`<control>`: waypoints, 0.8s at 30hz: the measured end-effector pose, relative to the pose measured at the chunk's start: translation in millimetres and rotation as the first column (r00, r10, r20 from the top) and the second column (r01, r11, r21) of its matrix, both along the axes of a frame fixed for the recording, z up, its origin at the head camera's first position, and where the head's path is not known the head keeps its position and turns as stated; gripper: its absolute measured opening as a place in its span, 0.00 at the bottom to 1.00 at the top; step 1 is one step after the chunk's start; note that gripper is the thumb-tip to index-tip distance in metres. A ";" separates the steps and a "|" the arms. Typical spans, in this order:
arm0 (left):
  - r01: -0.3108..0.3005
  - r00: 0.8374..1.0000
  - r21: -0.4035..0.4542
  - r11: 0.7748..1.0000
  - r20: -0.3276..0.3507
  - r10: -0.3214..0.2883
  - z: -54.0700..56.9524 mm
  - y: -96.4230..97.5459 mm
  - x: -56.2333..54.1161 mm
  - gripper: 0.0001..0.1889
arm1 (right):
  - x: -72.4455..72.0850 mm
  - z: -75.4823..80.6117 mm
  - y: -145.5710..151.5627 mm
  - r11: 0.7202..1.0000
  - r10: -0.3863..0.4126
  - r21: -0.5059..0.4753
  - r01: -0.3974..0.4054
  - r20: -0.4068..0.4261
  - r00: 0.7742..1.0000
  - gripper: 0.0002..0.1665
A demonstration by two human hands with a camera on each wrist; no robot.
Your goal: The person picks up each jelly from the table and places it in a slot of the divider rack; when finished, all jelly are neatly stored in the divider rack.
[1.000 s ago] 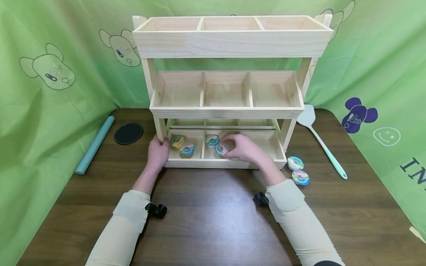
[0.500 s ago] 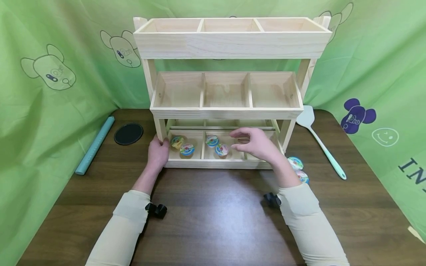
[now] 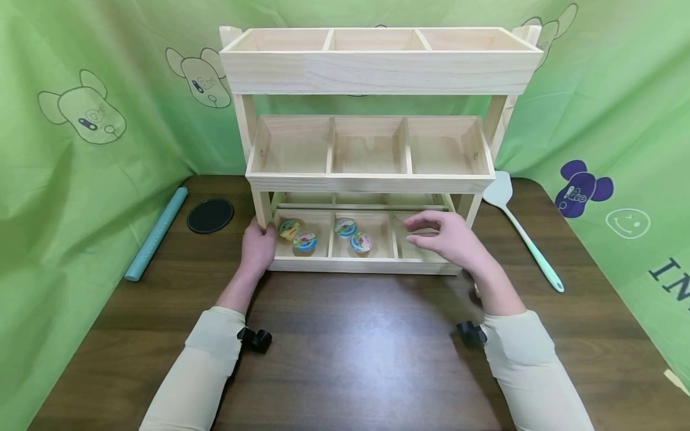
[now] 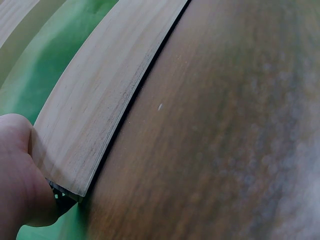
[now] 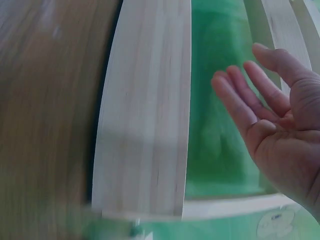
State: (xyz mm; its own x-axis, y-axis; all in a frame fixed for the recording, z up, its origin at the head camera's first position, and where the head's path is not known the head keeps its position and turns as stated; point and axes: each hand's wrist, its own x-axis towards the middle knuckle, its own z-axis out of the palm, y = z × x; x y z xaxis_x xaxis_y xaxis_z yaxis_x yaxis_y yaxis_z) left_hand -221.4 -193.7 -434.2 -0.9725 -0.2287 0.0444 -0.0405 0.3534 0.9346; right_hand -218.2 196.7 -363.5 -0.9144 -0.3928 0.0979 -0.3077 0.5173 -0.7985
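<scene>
A three-tier wooden shelf point(image 3: 372, 184) stands on the table, each tier split into three compartments. Its bottom-left end is held by my left hand point(image 3: 259, 246); in the left wrist view that hand point(image 4: 22, 175) lies against the end of the front board point(image 4: 107, 95). Two small jelly cups point(image 3: 305, 242) with printed lids sit in the bottom tier's left compartment. Two more jelly cups point(image 3: 361, 242) are in the middle one. Over the bottom right compartment hovers my right hand point(image 3: 444, 239), holding nothing, its fingers point(image 5: 237, 97) apart in the right wrist view.
A white-headed spatula point(image 3: 525, 239) lies right of the shelf. On the left are a blue roll point(image 3: 157, 233) and a black disc point(image 3: 210, 215). My right wrist almost wholly covers something at the right table area. Green printed cloth point(image 3: 108, 167) hangs behind and at both sides.
My right hand has let go of a jelly cup in the bottom middle compartment and moved right. Its forearm now covers the two cups on the table. My left hand has stayed put.
</scene>
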 end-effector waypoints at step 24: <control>-0.009 1.000 0.003 1.000 0.007 0.009 -0.3 0.3 -0.2 0.25 | 19.0 -4.1 94.2 0.995 -0.031 0.092 0.034 -0.035 0.999 0.15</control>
State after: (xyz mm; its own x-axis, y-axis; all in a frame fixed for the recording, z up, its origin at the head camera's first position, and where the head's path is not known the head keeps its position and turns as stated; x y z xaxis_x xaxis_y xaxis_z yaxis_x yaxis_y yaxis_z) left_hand -221.6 -193.4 -434.5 -0.9707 -0.2374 0.0372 -0.0497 0.3499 0.9355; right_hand -199.2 290.8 -367.6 -0.9238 -0.3715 0.0930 -0.3150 0.5989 -0.7363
